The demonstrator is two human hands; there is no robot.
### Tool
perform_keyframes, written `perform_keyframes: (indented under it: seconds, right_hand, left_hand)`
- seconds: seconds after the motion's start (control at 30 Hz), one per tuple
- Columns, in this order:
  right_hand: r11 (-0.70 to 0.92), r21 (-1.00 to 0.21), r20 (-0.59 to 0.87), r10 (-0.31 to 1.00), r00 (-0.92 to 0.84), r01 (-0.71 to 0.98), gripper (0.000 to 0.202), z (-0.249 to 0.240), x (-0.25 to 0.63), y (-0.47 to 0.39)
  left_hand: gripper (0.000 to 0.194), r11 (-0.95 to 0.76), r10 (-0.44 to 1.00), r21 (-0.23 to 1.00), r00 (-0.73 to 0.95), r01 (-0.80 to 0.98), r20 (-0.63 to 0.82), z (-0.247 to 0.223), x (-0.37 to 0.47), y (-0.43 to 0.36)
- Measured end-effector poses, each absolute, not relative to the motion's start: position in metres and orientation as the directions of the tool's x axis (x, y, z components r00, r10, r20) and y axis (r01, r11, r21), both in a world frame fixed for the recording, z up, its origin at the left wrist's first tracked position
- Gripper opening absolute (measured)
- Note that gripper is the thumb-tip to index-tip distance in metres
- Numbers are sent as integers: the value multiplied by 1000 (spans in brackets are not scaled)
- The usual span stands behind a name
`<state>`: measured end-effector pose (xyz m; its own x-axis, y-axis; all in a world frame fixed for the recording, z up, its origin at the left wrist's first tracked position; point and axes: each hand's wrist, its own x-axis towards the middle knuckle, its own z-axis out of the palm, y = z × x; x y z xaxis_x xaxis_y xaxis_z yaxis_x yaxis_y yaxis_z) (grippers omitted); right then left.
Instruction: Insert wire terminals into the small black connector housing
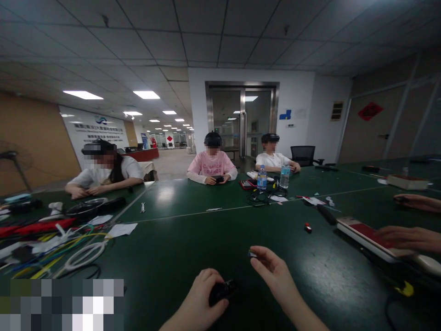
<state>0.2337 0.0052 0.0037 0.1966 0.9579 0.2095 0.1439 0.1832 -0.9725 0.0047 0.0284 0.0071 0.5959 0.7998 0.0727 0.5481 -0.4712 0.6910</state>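
Low in the middle of the head view, my left hand (201,299) is closed around a rounded black object (225,288) that resembles a computer mouse. Part of it is hidden by my fingers, and it is held just above or on the dark green table (179,243). To its right, my right hand (272,271) is raised with thumb and index finger pinched. Between those fingertips sits a small shiny greyish piece (252,253), too small to name. The two hands are apart from each other.
Left lie tangled cables (86,255) and a small wrench (143,208). A red item (308,227) lies right of centre, near a co-worker's hand on a white-and-red box (365,234). Water bottles (262,178) stand farther back. Three people sit across the table.
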Motion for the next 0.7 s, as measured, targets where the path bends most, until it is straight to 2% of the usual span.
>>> perform_keyframes:
  seconds: [0.47,0.7]
  right_hand:
    - [190,-973,214,957,196,134,37,3,230,5]
    - [180,-967,209,966,155,182,34,-4,228,7]
  left_hand:
    - [29,-487,794,687,601,539,92,5,4,29]
    - [31,-467,796,696,603,545,62,6,2,29]
